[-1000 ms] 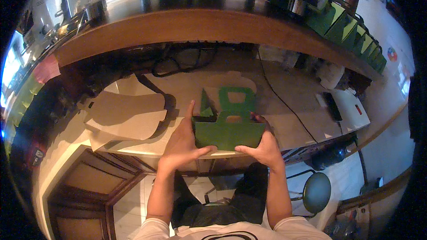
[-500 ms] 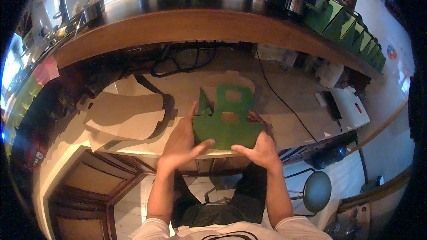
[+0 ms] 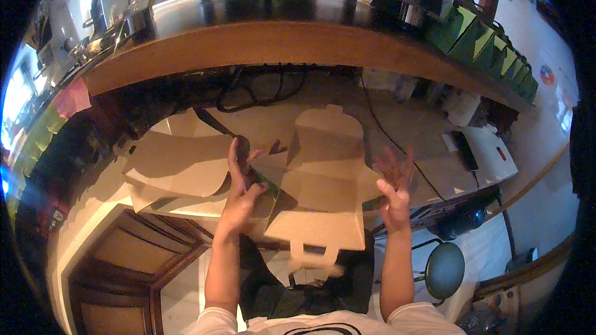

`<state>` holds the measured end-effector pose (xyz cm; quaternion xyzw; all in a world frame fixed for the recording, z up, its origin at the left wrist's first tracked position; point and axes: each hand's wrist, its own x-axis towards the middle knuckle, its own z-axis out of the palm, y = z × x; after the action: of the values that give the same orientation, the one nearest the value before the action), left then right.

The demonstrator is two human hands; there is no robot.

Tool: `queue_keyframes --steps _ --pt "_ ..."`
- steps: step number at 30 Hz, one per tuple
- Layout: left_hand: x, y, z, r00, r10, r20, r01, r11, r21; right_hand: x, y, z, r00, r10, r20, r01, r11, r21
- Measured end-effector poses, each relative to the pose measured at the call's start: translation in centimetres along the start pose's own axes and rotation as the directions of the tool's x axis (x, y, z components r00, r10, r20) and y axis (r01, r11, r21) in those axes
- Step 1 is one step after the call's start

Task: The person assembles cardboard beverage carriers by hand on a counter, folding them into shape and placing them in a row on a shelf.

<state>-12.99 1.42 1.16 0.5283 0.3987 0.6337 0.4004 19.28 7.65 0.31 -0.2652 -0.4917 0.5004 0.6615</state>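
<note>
A cardboard handle box (image 3: 323, 187) lies opened out in front of me at the counter's near edge. Its inside is plain brown, and green shows on the outer face of its side flaps. The cut-out handle tab hangs toward me past the edge. My left hand (image 3: 242, 187) is beside the left flap with fingers stretched; its thumb is close to that flap, and I cannot tell if it touches. Over by the right flap, my right hand (image 3: 395, 195) is raised with fingers spread and holds nothing.
Flat brown cardboard blanks (image 3: 177, 164) lie to the left. A row of folded green boxes (image 3: 478, 43) stands on the raised shelf (image 3: 267, 43) at the far right. A black cable (image 3: 388, 130) crosses the counter toward a white box (image 3: 493, 152) with a dark device. A round stool (image 3: 446, 270) is at lower right.
The green box, closed between both hands before, is now spread open with its brown inside showing. My hands have moved apart, and the right one has let go.
</note>
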Motion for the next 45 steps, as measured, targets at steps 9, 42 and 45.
queue_keyframes --steps 9,42,45 --pt "-0.7 0.1 1.1 0.969 -0.021 0.244 -0.068 0.934 0.351 -0.7 0.2 1.3 0.961 0.022 0.276 0.104 0.895 -0.434" --pt "15.7 -5.0 5.0 0.984 -0.078 0.158 -0.023 0.831 0.556 16.5 11.2 3.9 0.957 -0.02 0.289 0.168 0.852 -0.496" --pt "16.3 -5.1 5.8 0.996 0.087 0.028 -0.09 0.886 0.454 21.3 15.6 -3.5 0.924 0.048 0.38 0.259 0.652 -0.713"
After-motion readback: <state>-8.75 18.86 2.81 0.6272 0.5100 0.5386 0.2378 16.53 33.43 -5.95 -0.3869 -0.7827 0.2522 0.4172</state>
